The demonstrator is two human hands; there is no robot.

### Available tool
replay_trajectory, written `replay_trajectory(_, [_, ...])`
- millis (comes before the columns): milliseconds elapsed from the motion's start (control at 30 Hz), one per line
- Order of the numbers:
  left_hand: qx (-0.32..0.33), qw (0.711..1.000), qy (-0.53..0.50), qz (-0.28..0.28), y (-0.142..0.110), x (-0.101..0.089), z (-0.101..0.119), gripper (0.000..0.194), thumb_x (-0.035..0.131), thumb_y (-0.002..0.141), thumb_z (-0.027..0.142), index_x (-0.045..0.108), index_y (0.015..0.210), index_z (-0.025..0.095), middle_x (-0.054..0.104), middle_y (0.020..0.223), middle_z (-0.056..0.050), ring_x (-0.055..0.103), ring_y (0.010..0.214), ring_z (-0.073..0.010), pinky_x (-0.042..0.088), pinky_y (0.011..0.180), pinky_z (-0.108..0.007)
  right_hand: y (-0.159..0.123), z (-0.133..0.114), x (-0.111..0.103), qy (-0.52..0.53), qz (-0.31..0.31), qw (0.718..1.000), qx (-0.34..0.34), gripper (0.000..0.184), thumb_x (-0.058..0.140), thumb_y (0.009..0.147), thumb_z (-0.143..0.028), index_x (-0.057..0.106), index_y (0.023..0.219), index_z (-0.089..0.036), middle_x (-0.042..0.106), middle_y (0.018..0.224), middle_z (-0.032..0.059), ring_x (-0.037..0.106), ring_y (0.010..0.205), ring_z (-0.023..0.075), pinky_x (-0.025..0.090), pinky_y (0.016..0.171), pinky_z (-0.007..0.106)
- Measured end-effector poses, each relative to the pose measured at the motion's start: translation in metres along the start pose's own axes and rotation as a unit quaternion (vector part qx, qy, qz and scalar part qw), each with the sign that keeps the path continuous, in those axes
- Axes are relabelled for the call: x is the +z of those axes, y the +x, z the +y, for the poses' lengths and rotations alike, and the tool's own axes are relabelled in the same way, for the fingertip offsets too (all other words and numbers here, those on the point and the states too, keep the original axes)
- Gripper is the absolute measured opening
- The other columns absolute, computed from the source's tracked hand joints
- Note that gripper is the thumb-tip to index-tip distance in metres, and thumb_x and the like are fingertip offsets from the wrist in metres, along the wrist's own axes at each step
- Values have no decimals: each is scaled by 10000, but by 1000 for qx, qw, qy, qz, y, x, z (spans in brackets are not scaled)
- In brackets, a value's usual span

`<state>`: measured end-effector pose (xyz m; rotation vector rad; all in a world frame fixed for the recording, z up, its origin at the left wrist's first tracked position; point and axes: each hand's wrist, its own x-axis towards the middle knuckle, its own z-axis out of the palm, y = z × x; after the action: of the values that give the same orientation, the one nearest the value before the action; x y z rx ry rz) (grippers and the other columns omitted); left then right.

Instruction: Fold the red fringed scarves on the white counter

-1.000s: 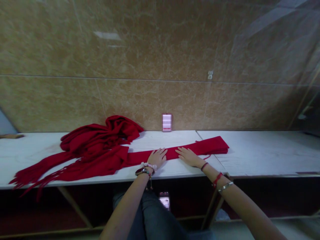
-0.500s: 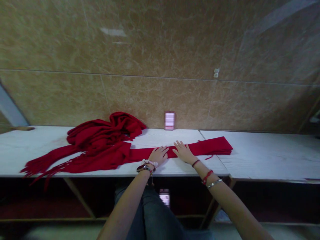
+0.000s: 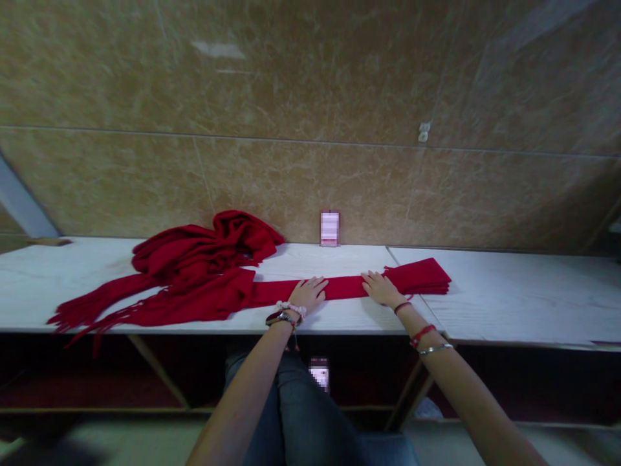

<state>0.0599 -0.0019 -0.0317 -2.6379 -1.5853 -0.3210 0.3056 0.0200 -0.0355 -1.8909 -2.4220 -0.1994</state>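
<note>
A red scarf point(image 3: 344, 288) lies folded into a long narrow band along the white tabletop point(image 3: 310, 257). My left hand point(image 3: 308, 294) rests flat on the middle of the band with its fingers stretched out. Farther right, my right hand point(image 3: 381, 289) also lies on the band, fingers extended, close to the thicker folded end. Left of my hands, a crumpled heap of red fringed cloth point(image 3: 194, 259) covers part of the band's left end. Fringe from the heap hangs over the table's front edge.
A phone-like device point(image 3: 330, 230) with a blurred screen leans against the tiled wall point(image 3: 310, 175) behind the table. Open shelves point(image 3: 97, 372) lie below the tabletop. A seam crosses the table near the band's right end. A small white fitting point(image 3: 424, 132) is on the wall.
My right hand has slid right along the band, away from my left hand, which stays in about the same place on the scarf. The view has shifted slightly.
</note>
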Motion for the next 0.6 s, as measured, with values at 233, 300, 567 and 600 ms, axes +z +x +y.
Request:
replay_trajectory(233, [0, 1000, 3, -1, 0, 0, 0, 436, 312, 872, 282, 412, 1292, 222, 384, 1373, -22, 308, 1277, -187, 245, 1040, -405, 7, -55, -12, 66, 29, 995, -70, 504, 271, 910, -363, 292, 1363, -143, 299, 1409, 148, 270, 1280, 291, 288, 981, 467])
replay_trajectory(300, [-2, 1000, 4, -1, 0, 1, 0, 435, 317, 871, 279, 408, 1293, 227, 379, 1377, -21, 306, 1278, -187, 238, 1044, -406, 6, -70, -11, 82, 22, 991, -103, 492, 263, 912, -370, 317, 1352, -155, 308, 1408, 133, 272, 1282, 276, 265, 993, 476])
replay_trajectory(567, [-9, 1000, 2, -2, 0, 1, 0, 428, 322, 875, 286, 411, 1290, 234, 386, 1372, -24, 316, 1273, -184, 239, 1045, -405, 2, -58, -4, 78, 28, 996, -32, 431, 280, 902, -295, 379, 1308, -193, 370, 1377, 110, 306, 1265, 230, 248, 995, 499])
replay_trajectory(600, [-10, 1000, 3, 0, 0, 1, 0, 429, 324, 874, 287, 411, 1290, 230, 386, 1371, -25, 320, 1271, -185, 242, 1044, -404, 2, -55, -4, 78, 27, 996, -16, 429, 281, 900, -287, 386, 1303, -187, 374, 1373, 116, 312, 1260, 235, 255, 991, 502])
